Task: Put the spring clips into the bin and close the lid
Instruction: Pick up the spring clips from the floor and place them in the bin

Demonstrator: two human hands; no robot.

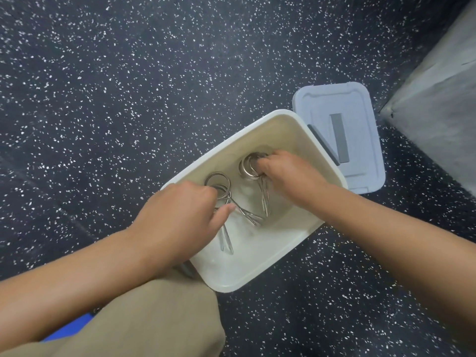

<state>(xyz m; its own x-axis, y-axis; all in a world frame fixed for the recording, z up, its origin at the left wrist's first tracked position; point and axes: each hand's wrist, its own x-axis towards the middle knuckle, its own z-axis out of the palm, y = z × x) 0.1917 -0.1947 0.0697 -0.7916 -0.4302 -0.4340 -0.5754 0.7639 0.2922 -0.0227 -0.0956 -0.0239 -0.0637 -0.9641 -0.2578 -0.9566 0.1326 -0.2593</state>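
An open white bin (260,276) sits on the speckled floor in front of me. Both hands reach down inside it. My left hand (177,217) grips a bundle of metal spring clips (218,182), whose coils show past the knuckles and whose handles poke out below the fingers. My right hand (286,173) is closed on a second bundle of spring clips (248,166), coils at the fingertips and handles pointing toward me. The grey-blue lid (358,112) lies flat on the floor just behind the bin's far right side.
A dark rubber floor with white flecks (128,99) surrounds the bin. A grey block or wall corner (438,104) rises at the right, close to the lid. My knee in tan trousers (154,323) is at the bin's near corner.
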